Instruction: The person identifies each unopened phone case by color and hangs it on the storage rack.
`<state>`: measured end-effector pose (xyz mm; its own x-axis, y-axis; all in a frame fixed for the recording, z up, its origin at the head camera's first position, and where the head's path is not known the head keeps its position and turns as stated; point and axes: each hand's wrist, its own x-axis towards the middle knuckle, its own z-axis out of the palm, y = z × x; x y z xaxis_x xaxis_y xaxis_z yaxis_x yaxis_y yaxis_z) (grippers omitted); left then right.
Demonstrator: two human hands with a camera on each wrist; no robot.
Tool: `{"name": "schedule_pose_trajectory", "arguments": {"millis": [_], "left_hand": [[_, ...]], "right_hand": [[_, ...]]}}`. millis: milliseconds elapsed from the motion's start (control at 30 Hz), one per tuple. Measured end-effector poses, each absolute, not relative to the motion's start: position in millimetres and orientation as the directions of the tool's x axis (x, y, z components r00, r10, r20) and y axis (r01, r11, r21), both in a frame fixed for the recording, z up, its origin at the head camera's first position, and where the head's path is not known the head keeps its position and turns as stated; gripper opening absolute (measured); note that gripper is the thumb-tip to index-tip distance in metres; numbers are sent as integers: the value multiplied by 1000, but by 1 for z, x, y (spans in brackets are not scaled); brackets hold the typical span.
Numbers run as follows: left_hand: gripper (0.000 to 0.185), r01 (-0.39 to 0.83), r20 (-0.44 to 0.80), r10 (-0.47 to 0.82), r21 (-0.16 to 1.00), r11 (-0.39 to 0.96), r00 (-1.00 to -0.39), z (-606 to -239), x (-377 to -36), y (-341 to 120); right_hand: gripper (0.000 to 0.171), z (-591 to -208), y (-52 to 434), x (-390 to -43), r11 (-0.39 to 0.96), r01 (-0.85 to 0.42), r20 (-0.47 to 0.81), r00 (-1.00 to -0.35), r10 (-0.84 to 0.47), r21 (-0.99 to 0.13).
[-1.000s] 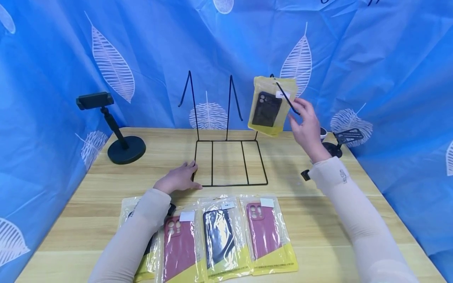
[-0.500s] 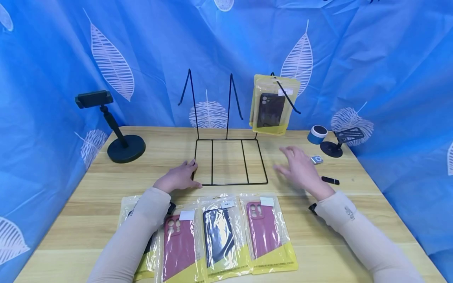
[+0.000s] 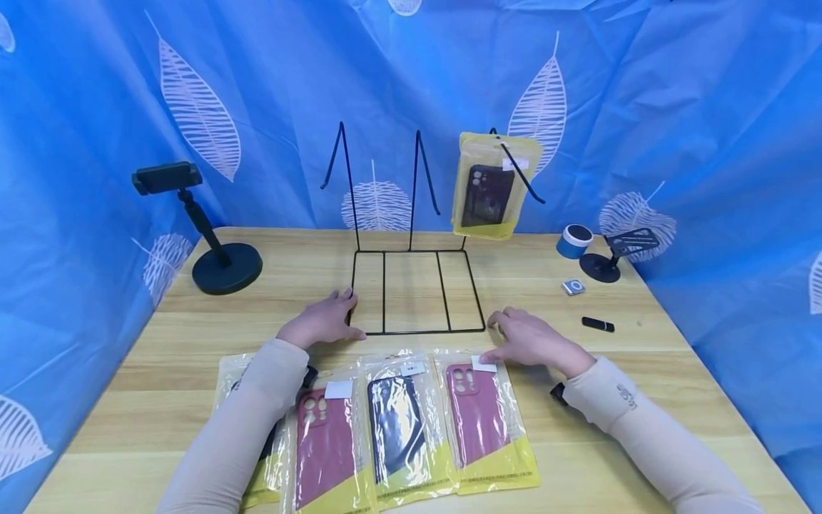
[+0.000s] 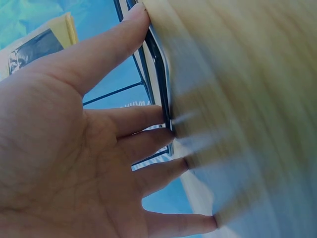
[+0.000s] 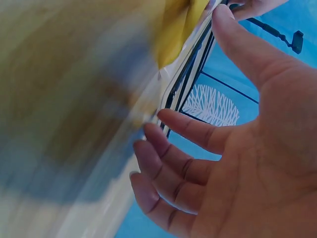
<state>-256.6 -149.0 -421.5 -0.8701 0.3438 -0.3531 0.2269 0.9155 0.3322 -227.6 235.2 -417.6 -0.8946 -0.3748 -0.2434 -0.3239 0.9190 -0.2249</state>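
Observation:
My left hand point(image 3: 319, 321) rests at the front left corner of a black wire display rack point(image 3: 434, 331). In the left wrist view its fingers point(image 4: 153, 173) are spread, with thumb and fingertips at the rack's wire. My right hand point(image 3: 534, 338) is near the rack's front right corner, its thumb over the white label of a bagged pink phone case point(image 3: 483, 417). Loosely bent fingers point(image 5: 171, 168) show in the right wrist view. Beside that bag lie a bagged dark phone case point(image 3: 397, 428) and another bagged pink phone case point(image 3: 326, 450). A bagged black phone case point(image 3: 488, 196) hangs on the rack's right hook.
Another bag point(image 3: 232, 371) lies partly under my left sleeve. A black phone stand point(image 3: 226, 268) is at the back left. On the right are a blue jar point(image 3: 571, 247), a small black stand point(image 3: 600, 267), a small silver device point(image 3: 573, 287) and a black stick point(image 3: 598, 324).
My right hand has let go of the bagged black phone case, which now hangs on the right hook, and has come down to the top of the right pink case's bag. My left hand stays put.

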Motion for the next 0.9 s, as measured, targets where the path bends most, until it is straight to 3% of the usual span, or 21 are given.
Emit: {"name": "schedule_pose_trajectory", "arguments": {"millis": [300, 400, 900], "left_hand": [[95, 229, -352, 341, 323, 918, -872, -422, -258, -149], [95, 230, -349, 342, 324, 918, -873, -421, -257, -149], [94, 216, -356, 331, 325, 921, -874, -423, -256, -150]], "right_hand": [[41, -419, 230, -228, 888, -247, -328, -864, -383, -387], [33, -418, 229, -227, 882, -238, -359, -846, -394, -406], [30, -418, 227, -219, 887, -178, -409, -837, -364, -426]]}}
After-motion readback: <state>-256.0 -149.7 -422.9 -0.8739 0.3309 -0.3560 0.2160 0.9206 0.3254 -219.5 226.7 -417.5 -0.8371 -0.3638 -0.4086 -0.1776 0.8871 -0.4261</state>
